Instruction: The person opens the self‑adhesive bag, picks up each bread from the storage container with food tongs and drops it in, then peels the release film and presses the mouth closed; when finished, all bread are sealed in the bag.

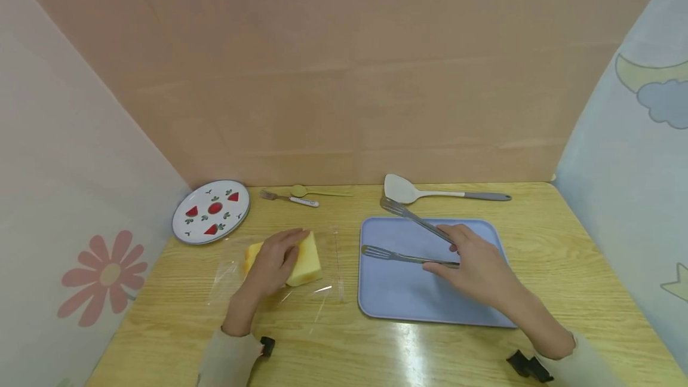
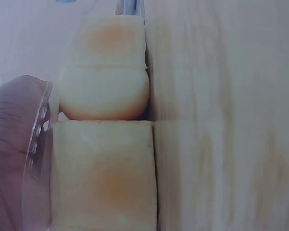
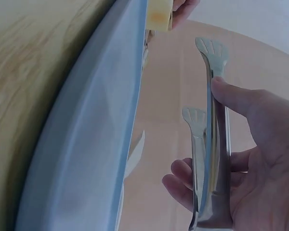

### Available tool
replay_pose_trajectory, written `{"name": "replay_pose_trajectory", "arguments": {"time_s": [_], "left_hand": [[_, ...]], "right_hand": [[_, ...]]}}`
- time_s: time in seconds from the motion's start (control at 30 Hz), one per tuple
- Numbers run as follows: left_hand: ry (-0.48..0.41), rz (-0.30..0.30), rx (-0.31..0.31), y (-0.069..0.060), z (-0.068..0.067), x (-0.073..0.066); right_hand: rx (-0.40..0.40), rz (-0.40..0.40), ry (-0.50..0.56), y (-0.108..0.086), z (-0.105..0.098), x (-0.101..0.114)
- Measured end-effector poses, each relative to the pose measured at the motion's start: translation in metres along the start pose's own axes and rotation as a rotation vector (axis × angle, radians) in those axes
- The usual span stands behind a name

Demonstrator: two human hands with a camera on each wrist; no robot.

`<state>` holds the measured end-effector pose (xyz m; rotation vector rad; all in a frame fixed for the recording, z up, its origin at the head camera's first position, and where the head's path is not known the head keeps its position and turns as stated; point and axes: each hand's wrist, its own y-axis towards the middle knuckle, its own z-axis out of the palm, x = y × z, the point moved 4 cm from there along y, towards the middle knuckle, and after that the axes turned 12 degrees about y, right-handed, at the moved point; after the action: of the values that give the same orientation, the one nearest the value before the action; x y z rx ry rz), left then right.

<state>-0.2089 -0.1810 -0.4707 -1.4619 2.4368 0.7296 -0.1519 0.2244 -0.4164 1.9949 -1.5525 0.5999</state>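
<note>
Several pieces of yellow bread [image 1: 306, 263] with browned tops lie on the table in a clear plastic bag [image 1: 228, 279]. My left hand [image 1: 275, 263] rests over the bread, its fingers lying across the top. In the left wrist view the bag's edge passes close in front of that hand [image 2: 9, 154], beside the bread [image 2: 103, 178]. My right hand [image 1: 478, 267] holds metal tongs [image 1: 411, 257] above the blue tray [image 1: 419, 300]. The tongs' slotted tips stand apart, pointing left. In the right wrist view the thumb lies along one arm of the tongs [image 3: 219, 183].
A white plate [image 1: 215, 237] with a red fruit pattern stands at the back left. Behind the bread lie a small fork [image 1: 303, 201] and a yellow spoon [image 1: 328, 193]. A white spatula [image 1: 400, 189] with a grey handle lies beyond the tray. Walls enclose the table's back and sides.
</note>
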Motion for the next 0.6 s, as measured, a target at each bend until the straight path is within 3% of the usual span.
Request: {"name": "replay_pose_trajectory", "arguments": {"time_s": [0.3,0.37,0.43,0.6], "left_hand": [[-0.067,-0.058,0.002,-0.001,-0.001,0.002],[-0.089,-0.067,-0.018,-0.003,-0.002,0.004],[-0.123,-0.028,-0.07,-0.004,0.001,0.011],[-0.112,-0.004,-0.137,-0.002,-0.001,0.012]], "right_hand": [[-0.03,0.095,0.045,-0.013,-0.02,-0.027],[-0.042,0.112,0.049,-0.016,-0.025,-0.034],[-0.056,0.124,0.046,-0.018,-0.03,-0.041],[-0.075,0.161,0.022,-0.028,-0.047,-0.062]]}}
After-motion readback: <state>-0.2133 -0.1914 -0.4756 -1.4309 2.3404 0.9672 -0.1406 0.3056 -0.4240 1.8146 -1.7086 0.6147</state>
